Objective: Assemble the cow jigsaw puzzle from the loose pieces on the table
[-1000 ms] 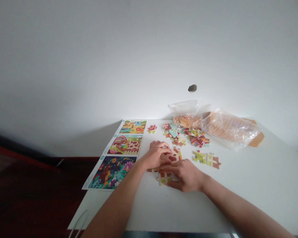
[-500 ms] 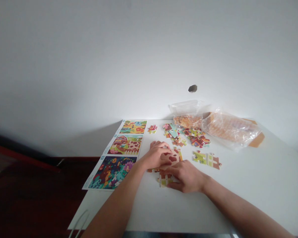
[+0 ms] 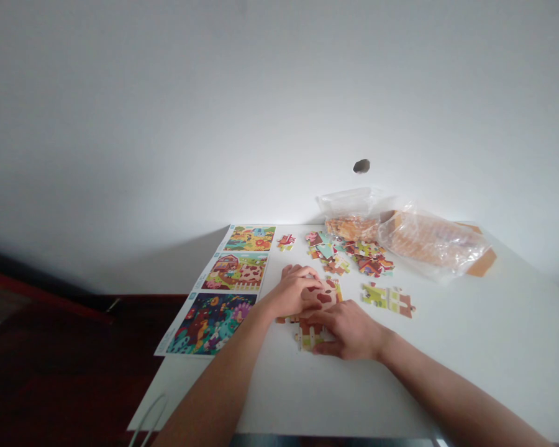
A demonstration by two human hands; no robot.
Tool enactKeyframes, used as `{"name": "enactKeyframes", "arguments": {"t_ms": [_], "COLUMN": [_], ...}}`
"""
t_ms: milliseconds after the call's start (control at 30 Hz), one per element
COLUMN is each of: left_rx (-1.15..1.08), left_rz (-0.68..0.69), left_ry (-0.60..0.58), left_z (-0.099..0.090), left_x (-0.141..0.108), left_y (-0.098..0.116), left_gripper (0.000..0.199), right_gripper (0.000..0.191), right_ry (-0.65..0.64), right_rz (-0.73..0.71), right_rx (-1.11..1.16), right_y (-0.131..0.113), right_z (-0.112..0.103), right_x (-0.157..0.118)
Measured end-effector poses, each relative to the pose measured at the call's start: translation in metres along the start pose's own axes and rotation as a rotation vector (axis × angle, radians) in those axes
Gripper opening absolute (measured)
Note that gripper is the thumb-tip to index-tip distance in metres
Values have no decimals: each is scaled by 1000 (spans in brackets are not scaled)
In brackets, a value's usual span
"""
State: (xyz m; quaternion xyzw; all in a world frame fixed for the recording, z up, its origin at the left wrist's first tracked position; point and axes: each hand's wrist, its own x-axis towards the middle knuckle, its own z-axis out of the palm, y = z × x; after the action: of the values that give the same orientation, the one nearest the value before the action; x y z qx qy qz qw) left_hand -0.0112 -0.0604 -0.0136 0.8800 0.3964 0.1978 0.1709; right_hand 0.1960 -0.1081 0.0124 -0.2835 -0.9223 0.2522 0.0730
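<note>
Several joined puzzle pieces [image 3: 325, 294] with brown cow spots lie on the white table between my hands. My left hand [image 3: 294, 292] rests on their left side, fingers bent over them. From the right, my right hand [image 3: 351, 329] pinches a piece with a white fence [image 3: 311, 335] at the lower edge of the joined part. Both hands hide some of the pieces. Farther right lies a separate joined strip [image 3: 389, 299] in green and brown.
A picture sheet [image 3: 195, 292] with three printed scenes lies at the left. Loose pieces [image 3: 372, 259] are piled behind my hands, and a small red piece [image 3: 286, 242] lies near the sheet. Plastic bags of pieces [image 3: 435, 245] stand at the back right by the wall.
My right hand and the fence piece have shifted very slightly upward, toward the joined pieces. My left hand has stayed in place.
</note>
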Motion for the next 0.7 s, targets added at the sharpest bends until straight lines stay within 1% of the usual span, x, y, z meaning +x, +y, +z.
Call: {"name": "enactKeyframes", "arguments": {"t_ms": [233,467,567,633,700], "left_rx": [-3,-12,-7,-5,-8], "left_rz": [-2,4,0,5,7], "left_ry": [3,9,4,-6,-12], "left_z": [1,1,-1,-3,-4], "left_x": [0,0,0,0,0], "left_y": [0,-1,2,3,4], "left_gripper": [28,26,20,21,23], "right_gripper": [46,45,38,34,34], "right_ry": [-12,5,35,68,102], "right_rz": [26,6,5,26,60], "right_rx": [-13,11,34,29,2], "right_y": [-1,-1,0,1,1], "right_z": [0,1,0,0,0], "right_x": [0,-1,-1,-2,-2]}}
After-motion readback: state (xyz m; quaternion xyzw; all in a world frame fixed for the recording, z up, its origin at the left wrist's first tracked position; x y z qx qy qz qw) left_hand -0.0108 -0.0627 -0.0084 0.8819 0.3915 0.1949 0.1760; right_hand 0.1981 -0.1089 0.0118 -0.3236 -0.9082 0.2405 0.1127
